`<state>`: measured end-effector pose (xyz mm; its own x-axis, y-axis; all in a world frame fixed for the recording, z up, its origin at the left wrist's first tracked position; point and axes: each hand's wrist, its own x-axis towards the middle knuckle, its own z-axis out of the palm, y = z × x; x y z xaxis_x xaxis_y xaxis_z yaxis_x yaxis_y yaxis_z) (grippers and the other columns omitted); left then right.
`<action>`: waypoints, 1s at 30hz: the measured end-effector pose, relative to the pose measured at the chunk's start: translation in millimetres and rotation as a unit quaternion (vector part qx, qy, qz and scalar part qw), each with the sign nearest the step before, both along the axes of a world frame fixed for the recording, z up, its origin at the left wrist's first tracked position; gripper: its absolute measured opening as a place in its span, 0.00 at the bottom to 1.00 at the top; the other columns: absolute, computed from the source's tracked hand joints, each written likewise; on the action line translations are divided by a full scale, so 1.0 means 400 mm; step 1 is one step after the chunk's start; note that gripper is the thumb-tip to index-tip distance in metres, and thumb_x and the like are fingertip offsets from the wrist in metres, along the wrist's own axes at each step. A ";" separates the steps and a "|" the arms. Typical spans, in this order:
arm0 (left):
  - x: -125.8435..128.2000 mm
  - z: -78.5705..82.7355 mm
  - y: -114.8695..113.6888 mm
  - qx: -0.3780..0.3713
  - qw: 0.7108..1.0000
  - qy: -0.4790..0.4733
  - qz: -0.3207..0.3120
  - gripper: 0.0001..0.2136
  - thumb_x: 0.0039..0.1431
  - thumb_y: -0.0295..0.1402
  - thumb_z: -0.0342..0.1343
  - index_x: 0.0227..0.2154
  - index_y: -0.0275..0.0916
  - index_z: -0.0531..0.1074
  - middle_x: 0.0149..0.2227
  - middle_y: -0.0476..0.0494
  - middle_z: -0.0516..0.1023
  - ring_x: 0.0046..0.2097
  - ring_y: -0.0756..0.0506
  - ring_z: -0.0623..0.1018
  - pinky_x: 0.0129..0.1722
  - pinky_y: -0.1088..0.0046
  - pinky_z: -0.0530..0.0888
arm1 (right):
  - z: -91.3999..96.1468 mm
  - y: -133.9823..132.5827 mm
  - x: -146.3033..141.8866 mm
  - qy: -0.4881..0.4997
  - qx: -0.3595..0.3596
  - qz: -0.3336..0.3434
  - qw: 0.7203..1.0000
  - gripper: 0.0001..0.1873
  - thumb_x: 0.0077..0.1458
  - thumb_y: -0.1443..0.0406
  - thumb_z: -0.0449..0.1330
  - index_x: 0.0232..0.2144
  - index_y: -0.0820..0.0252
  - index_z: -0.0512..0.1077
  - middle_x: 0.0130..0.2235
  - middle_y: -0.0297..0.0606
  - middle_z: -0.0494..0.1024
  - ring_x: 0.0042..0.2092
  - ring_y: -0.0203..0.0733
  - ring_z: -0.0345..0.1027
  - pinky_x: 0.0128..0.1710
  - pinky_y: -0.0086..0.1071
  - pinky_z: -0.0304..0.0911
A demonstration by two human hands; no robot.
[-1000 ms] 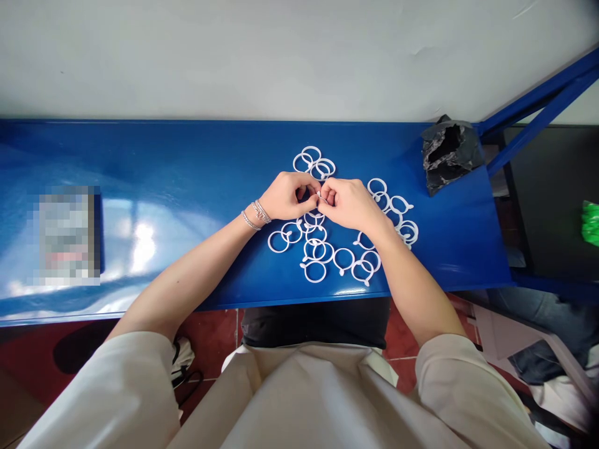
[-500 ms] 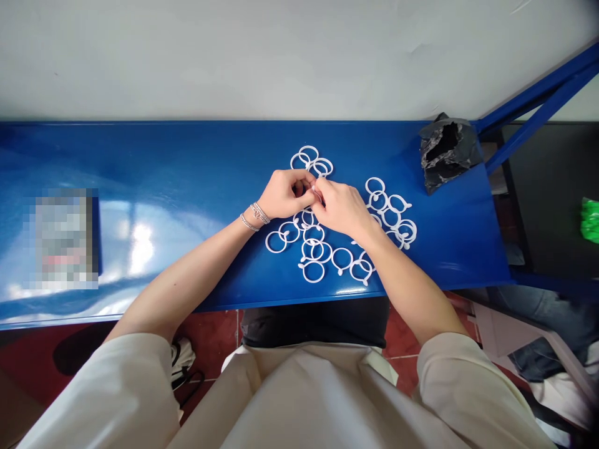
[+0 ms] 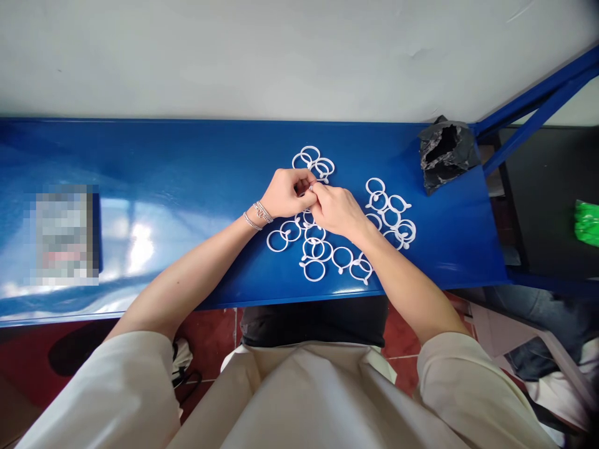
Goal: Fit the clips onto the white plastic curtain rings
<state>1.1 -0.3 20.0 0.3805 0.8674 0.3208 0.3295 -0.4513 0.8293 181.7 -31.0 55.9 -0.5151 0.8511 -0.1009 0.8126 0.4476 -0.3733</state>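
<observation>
My left hand (image 3: 289,193) and my right hand (image 3: 336,211) meet above the blue bench top (image 3: 187,162), fingertips together. Between them they pinch a small white piece (image 3: 311,187), mostly hidden by my fingers. Several white plastic rings with small tabs lie flat around my hands. One group (image 3: 312,161) sits just beyond my fingers, another (image 3: 390,209) lies to the right of my right hand, and a third (image 3: 314,259) lies below my wrists, some rings overlapping.
A crumpled black plastic bag (image 3: 444,153) sits at the bench's right end, and a pixelated flat object (image 3: 63,237) lies at the left. Blue metal struts (image 3: 538,106) rise at the right. A green item (image 3: 587,223) lies beyond the bench, with a red tile floor (image 3: 210,337) below.
My hands have shifted slightly left and closer together, with the right hand now overlapping the left fingers. The rings on the bench look unmoved, apart from the whole view shifting slightly.
</observation>
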 end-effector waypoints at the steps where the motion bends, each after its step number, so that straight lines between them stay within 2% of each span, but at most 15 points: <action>1: 0.000 -0.001 0.001 0.003 1.000 0.000 0.006 0.06 0.49 0.30 0.57 0.29 0.38 0.78 0.22 0.49 0.78 0.23 0.51 0.70 0.25 0.72 0.68 | -0.001 0.000 0.000 0.004 -0.001 -0.003 1.000 0.21 0.72 0.67 0.48 0.55 0.71 0.77 0.47 0.60 0.86 0.41 0.56 0.79 0.37 0.42 0.61; 8: -0.002 -0.011 0.007 0.015 1.000 -0.014 0.019 0.06 0.55 0.30 0.58 0.31 0.38 0.80 0.22 0.50 0.78 0.22 0.52 0.69 0.24 0.74 0.66 | 0.005 0.002 0.003 0.059 0.002 -0.029 0.998 0.18 0.74 0.65 0.48 0.52 0.65 0.76 0.44 0.54 0.86 0.40 0.52 0.77 0.37 0.41 0.60; 12: -0.001 -0.017 0.007 -0.006 0.999 -0.046 0.025 0.07 0.59 0.32 0.59 0.34 0.37 0.81 0.24 0.48 0.81 0.23 0.53 0.70 0.23 0.76 0.66 | 0.013 0.014 0.016 0.087 -0.011 -0.047 0.995 0.14 0.75 0.65 0.49 0.43 0.61 0.75 0.38 0.48 0.83 0.36 0.48 0.73 0.37 0.40 0.57; 16: -0.005 -0.020 0.010 -0.033 0.996 -0.084 0.027 0.07 0.63 0.34 0.62 0.35 0.37 0.82 0.28 0.45 0.84 0.24 0.53 0.72 0.23 0.77 0.66 | 0.021 0.022 0.030 0.110 -0.010 -0.062 0.992 0.15 0.76 0.64 0.50 0.36 0.57 0.71 0.34 0.45 0.79 0.34 0.45 0.69 0.37 0.40 0.54; 22: -0.023 -0.019 0.023 -0.059 0.990 -0.130 -0.010 0.12 0.70 0.43 0.63 0.36 0.39 0.81 0.31 0.43 0.84 0.25 0.51 0.76 0.25 0.74 0.73 | 0.023 0.025 0.042 0.152 -0.014 -0.075 0.985 0.17 0.77 0.62 0.49 0.34 0.56 0.69 0.35 0.42 0.78 0.35 0.44 0.67 0.39 0.40 0.57; 30: -0.024 -0.032 0.031 -0.058 0.989 -0.135 -0.020 0.19 0.70 0.53 0.66 0.38 0.40 0.80 0.36 0.41 0.86 0.28 0.50 0.79 0.25 0.74 0.75 | 0.009 0.037 0.054 0.207 -0.048 -0.065 0.975 0.17 0.77 0.59 0.50 0.33 0.54 0.64 0.33 0.38 0.75 0.34 0.42 0.66 0.38 0.38 0.57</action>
<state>-8.4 12.1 7.2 0.3296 0.8900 0.3151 0.0724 -0.3566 0.9314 203.4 -16.0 59.5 -0.4162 0.9092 0.0104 0.6316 0.2974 -0.7160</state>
